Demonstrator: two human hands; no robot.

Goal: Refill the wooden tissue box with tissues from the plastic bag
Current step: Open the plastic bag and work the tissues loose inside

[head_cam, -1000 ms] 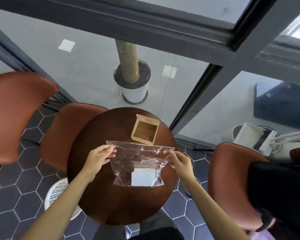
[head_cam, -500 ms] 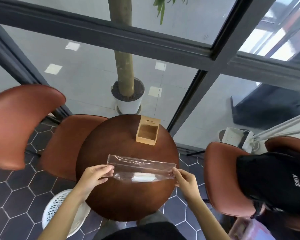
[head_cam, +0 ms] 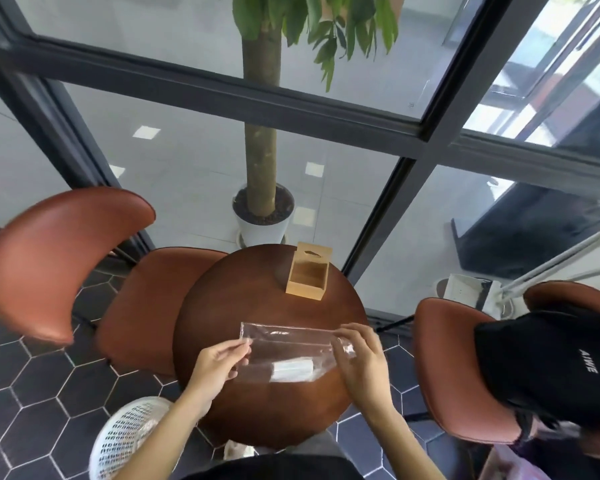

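Observation:
A clear plastic bag point(head_cam: 288, 344) lies across the round dark wooden table point(head_cam: 257, 410), with a white stack of tissues point(head_cam: 291, 371) inside its near part. My left hand point(head_cam: 219, 365) pinches the bag's left edge near the top. On the bag's right end rests my right hand point(head_cam: 359, 358), fingers closed over the plastic. The wooden tissue box point(head_cam: 307, 277) stands open and empty at the table's far side, its lid with an oval slot raised behind it.
Brown chairs stand at the left point(head_cam: 66, 258) and right point(head_cam: 465, 368); a black bag point(head_cam: 548, 368) sits on the right one. A white perforated basket point(head_cam: 129, 438) is on the floor near left. A potted tree point(head_cam: 262, 209) stands behind the glass wall.
The bag has come down from being held up to lying low over the table. Both hands shifted inward along its ends. The view tilted upward.

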